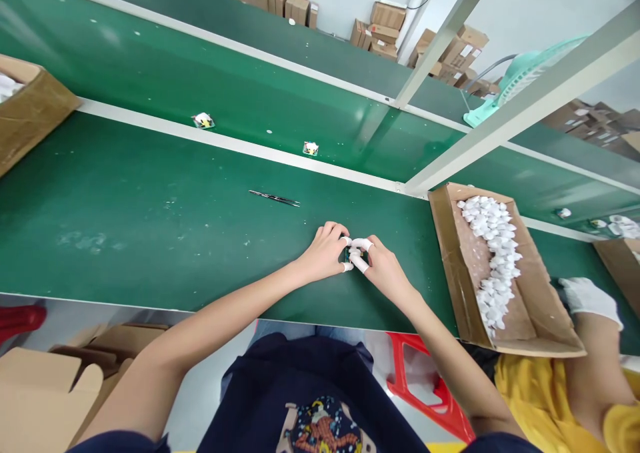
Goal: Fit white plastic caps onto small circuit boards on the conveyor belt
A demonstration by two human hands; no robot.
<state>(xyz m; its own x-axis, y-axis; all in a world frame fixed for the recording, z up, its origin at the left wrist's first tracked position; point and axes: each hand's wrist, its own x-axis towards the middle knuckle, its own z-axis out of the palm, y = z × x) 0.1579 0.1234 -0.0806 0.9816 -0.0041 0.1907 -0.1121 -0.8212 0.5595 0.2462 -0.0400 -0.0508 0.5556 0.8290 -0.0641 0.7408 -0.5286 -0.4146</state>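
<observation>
My left hand [327, 251] and my right hand [381, 266] meet over the green table near its front edge. White finger covers sit on the thumb and forefinger of each. Between these fingertips is a small green circuit board [347, 255], largely hidden by the fingers. Both hands are closed on it, the left at its left side and the right at its right side. Beyond them on the tabletop lies a pair of dark tweezers [274, 198], touched by neither hand.
A cardboard box [445, 253] holding many small white wrapped pieces [493, 239] stands at right. Another box [40, 116] is at far left. Two small boards [203, 121] [311, 148] rest along the back rail. A co-worker's gloved hand [590, 299] is beyond the right box.
</observation>
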